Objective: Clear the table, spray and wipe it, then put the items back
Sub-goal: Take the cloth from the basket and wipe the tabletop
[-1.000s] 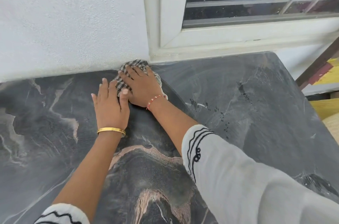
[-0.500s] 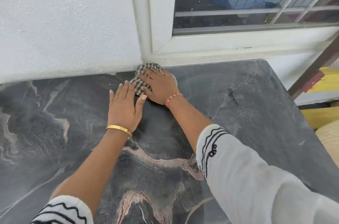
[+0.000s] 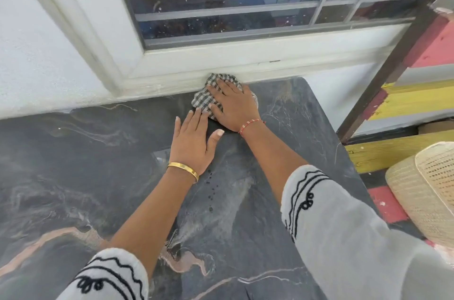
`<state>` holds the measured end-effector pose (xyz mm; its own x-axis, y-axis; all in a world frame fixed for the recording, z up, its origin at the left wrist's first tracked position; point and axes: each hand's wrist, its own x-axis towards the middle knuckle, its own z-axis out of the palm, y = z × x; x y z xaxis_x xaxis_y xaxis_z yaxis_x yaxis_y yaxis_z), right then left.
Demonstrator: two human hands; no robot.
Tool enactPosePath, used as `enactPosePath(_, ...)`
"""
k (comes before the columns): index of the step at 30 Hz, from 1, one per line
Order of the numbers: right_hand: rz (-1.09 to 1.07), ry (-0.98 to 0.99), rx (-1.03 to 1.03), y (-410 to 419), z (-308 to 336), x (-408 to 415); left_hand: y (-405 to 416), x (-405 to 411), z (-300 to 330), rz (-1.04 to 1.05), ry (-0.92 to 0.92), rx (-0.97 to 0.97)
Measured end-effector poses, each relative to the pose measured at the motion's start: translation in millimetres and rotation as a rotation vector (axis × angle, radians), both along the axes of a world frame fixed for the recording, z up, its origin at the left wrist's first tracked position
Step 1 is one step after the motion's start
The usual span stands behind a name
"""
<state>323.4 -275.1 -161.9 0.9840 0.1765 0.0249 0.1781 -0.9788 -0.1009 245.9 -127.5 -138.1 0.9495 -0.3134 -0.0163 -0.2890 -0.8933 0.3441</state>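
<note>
Head view: right hand lies flat on the checked cloth, fingers straight and slightly spread, palm pressing it down on the table. Cloth is bunched, sitting at the table's far edge, its top touching the white window frame. Most of the cloth is under the hand; the left part and a bit at the right stick out.

Left hand is flat on the bare table just beside and nearer than the cloth, fingers straight and together, thumb out to the right. Its fingertips reach the cloth's near edge; can't tell if they actually touch it. Holds nothing.

Gold bangle on the left wrist, red thread bracelet on the right. Both arms in white sleeves with black embroidered trim.

Table top is dark marble-look with pink and pale veins. A few dark droplets on it just right of the left wrist, pale streaky patch nearer the camera.

Woven cream basket at right, off the table, over a red/yellow painted floor.
</note>
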Motion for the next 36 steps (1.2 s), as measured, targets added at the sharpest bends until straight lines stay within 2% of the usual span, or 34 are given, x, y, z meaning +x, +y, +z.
enactPosePath(8,-0.201,-0.009,-0.023,-115,1,-12,-68,5,-6,-0.038,0.017,0.0)
enactPosePath(16,-0.437,0.039,0.044,-161,3,-48,-116,-6,-3,-0.159,0.025,0.005)
enactPosePath(26,-0.699,0.039,-0.019,-133,0,-105,-86,-31,2,-0.207,0.046,-0.017)
enactPosePath(30,-0.793,0.052,-0.004,-93,0,-125,-40,-37,3,-0.183,0.046,0.007)
enactPosePath(36,-0.798,0.064,0.001,-17,7,-130,35,-40,10,-0.186,0.004,0.122)
